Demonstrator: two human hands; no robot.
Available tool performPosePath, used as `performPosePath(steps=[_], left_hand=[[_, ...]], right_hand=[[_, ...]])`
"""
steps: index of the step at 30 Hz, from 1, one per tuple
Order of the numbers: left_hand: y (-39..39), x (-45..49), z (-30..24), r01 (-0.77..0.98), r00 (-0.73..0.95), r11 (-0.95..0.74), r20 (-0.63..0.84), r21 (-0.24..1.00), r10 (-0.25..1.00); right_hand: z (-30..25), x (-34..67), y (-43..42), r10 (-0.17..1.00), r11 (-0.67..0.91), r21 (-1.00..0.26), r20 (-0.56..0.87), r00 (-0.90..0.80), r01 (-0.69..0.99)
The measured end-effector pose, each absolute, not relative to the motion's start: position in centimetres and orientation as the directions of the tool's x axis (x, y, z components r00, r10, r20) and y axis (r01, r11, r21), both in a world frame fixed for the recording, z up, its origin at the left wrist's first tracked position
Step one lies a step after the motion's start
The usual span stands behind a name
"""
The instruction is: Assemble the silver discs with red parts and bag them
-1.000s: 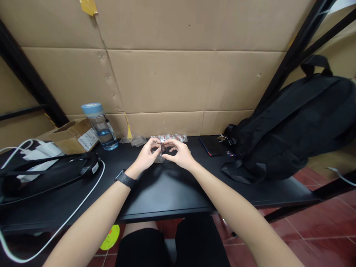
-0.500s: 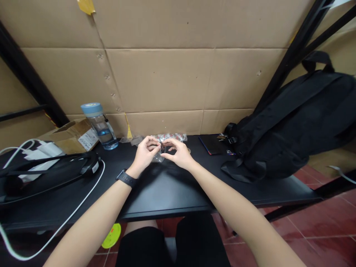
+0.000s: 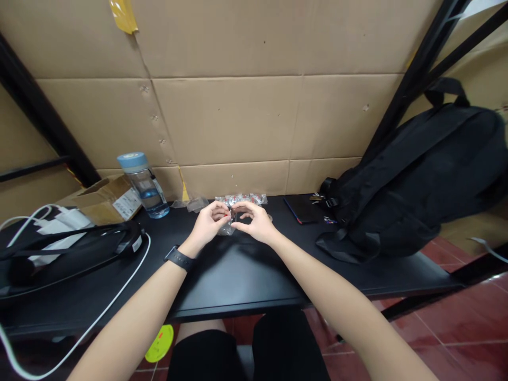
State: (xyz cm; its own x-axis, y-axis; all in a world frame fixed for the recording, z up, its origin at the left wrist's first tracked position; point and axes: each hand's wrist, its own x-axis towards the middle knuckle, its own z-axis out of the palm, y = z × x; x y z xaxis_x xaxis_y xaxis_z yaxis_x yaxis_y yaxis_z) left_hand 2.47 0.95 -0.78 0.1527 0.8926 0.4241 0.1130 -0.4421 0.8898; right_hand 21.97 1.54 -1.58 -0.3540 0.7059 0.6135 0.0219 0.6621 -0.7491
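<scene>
My left hand (image 3: 209, 225) and my right hand (image 3: 254, 223) meet over the back middle of the black table (image 3: 246, 275). Together they pinch a small dark piece (image 3: 233, 216) between fingertips, with a small clear plastic bag (image 3: 227, 229) hanging just below it. What the piece is I cannot make out. A black watch sits on my left wrist. Just behind my hands lies a pile of small clear packets with red and white bits (image 3: 241, 199).
A water bottle with a blue lid (image 3: 143, 184) stands at the back left beside an open cardboard box (image 3: 101, 198). A black bag with white cable (image 3: 67, 251) lies left. A black backpack (image 3: 413, 180) leans at right, a dark wallet (image 3: 302, 208) beside it. Cardboard lines the back wall.
My hands stay together on the small piece, fingers shifting slightly. The view has tilted a little.
</scene>
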Motion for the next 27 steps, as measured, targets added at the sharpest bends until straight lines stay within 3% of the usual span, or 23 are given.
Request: performPosePath(steps=[14, 22, 27], left_hand=[[0.6, 3.0, -1.2, 0.055, 0.231, -0.445, 0.423, 0.894, 0.876], [1.0, 3.5, -2.4, 0.216, 0.175, -0.586, 0.559, 0.781, 0.81], [0.6, 3.5, -2.4, 0.333, 0.161, -0.576, 0.556, 0.747, 0.815]], right_hand=[[-2.1, 21.7, 1.5, 0.734, 0.625, -0.78, 0.587, -0.341, 0.002], [-2.5, 21.6, 1.9, 0.778, 0.586, -0.809, 0.552, -0.3, 0.029], [-2.5, 21.6, 1.7, 0.787, 0.585, -0.803, 0.529, -0.317, 0.113]])
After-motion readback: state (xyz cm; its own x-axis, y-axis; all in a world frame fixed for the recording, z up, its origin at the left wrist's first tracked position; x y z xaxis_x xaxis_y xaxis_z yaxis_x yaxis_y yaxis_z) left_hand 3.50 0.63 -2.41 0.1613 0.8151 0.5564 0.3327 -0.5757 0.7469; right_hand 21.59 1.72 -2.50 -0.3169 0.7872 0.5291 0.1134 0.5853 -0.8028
